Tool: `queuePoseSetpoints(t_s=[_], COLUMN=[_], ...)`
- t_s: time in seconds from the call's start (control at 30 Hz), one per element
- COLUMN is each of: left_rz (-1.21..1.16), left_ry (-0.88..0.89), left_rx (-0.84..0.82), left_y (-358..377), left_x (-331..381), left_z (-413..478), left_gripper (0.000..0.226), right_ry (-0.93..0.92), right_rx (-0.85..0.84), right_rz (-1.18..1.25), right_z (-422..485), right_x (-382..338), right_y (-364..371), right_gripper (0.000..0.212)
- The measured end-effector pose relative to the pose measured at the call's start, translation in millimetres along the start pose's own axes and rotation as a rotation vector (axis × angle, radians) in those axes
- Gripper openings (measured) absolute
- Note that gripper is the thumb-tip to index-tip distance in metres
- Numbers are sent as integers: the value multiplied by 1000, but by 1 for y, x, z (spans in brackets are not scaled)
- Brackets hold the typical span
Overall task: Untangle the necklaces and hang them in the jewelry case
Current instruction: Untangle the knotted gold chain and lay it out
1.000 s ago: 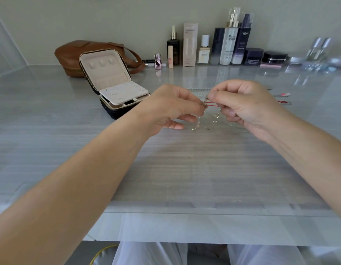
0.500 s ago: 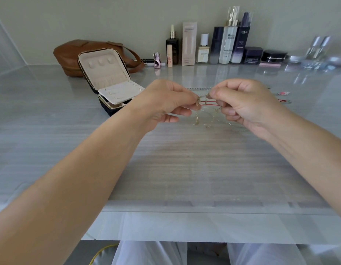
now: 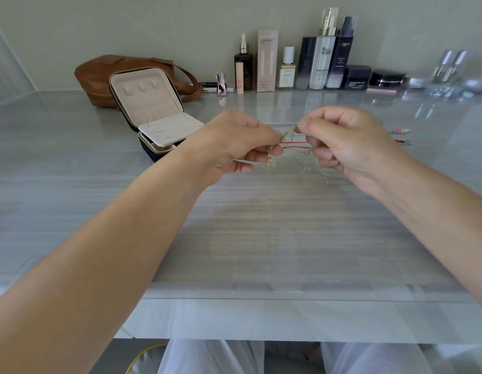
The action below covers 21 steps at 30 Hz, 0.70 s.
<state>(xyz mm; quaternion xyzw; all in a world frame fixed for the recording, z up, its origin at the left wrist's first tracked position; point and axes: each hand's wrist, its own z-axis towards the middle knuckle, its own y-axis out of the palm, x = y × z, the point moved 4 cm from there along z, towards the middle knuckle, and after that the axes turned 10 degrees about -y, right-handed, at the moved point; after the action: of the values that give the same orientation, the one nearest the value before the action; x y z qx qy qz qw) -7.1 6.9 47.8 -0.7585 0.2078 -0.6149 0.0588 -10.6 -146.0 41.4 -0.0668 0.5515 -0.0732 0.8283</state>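
Observation:
A tangle of thin necklaces, gold chains mixed with a red cord, is stretched in the air between my two hands above the grey table. My left hand pinches its left end and my right hand pinches its right end, fingers curled. Loose chain ends hang down towards the table under my hands. The jewelry case stands open at the left behind my left hand, its cream lid upright with three small hooks and a cream tray folded forward.
A brown leather bag lies behind the case. Several cosmetic bottles and boxes line the back wall. A silver chain lies on the table beyond my hands, and small red pieces lie at the right.
My hands have drawn a little further apart, so more of the red cord shows between them. The hanging gold chains have shifted slightly.

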Motion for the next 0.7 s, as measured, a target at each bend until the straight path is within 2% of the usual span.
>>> queuePoseSetpoints(t_s=[0.23,0.47,0.6,0.7], left_rz=[43,96,120,221], left_ry=[33,232,311,345], left_rx=[2,131,152,205], left_y=[2,2,4,5], left_x=[1,7,9,9], left_z=[-3,-6,-7,-7], left_gripper=[8,8,5,9], right_ry=[1,18,1,-28], right_rx=[-37,-29,-56,-67], right_rz=[-2,-15,-73,-175], right_z=[-1,0,-1,-2], right_x=[-1,1,1,-2], right_y=[0,0,1,2], right_gripper=[17,16,22,24])
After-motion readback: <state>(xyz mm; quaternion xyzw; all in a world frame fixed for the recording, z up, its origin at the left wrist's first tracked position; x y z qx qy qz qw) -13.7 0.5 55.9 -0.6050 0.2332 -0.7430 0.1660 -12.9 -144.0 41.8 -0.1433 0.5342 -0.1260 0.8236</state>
